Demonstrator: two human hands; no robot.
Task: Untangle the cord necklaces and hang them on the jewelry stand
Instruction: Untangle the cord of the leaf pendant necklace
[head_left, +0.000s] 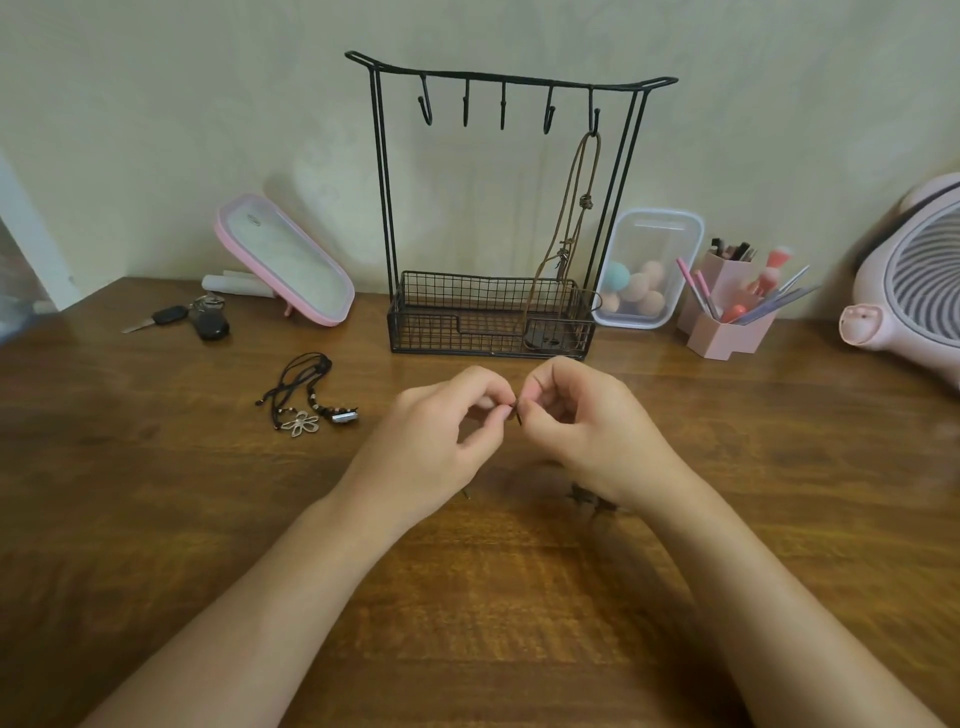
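Far left: keys (182, 319), pink mirror (285, 260) propped near the wall.

On the table (156, 519), near them: black necklace tangle (311, 395), a flower pendant showing. Untouched, well apart from both hands.

Left hand (441, 431): fingers curled, thumb and forefinger pinching a thin dark cord (518, 413).

Behind the hands: jewelry stand (511, 208). Five hooks, four bare.

Right hand (582, 421): curled likewise, pinching the same cord just beside the left fingertips. The rest of the cord is hidden under the hands. A dark blurred bit lies by the right wrist.

Brown necklace (576, 223) hangs from the rightmost hook, its lower end down in the wire basket.

Right edge: clear box (649, 270) of sponges, brush holder (727, 306), pink fan (914, 270).

Likely step: picking at a knot. Risks, as I judge them:
- Pulling the two pinches apart could tighten the knot, not loosen it.
- The cord is thin, so it may slip from the fingertips.
- The slack under the wrists may snag or drag unseen.
- A later reach toward the stand could brush the brown necklace off its hook.
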